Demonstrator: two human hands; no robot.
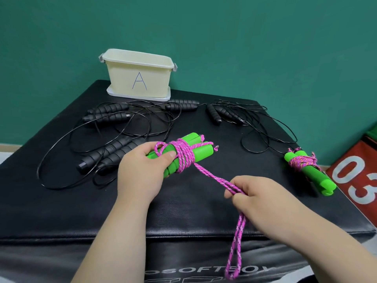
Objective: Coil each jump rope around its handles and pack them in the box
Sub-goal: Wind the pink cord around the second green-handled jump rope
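My left hand [142,170] grips a pair of green handles [201,153] held side by side, with several turns of pink rope [184,155] wound round their middle. My thumb presses a small loop of the rope against them. A doubled strand of the pink rope runs down to my right hand [257,198], which pinches it; the rest hangs over the front edge as a loop [237,252]. A second green-handled rope [306,166], coiled in pink, lies at the right. The cream box marked "A" [138,75] stands open at the back.
Several black jump ropes with foam handles [108,115] and thin loose cords [267,127] sprawl across the back and left of the black padded platform [183,211]. A red block with white numerals [359,180] sits at the right. A green wall rises behind.
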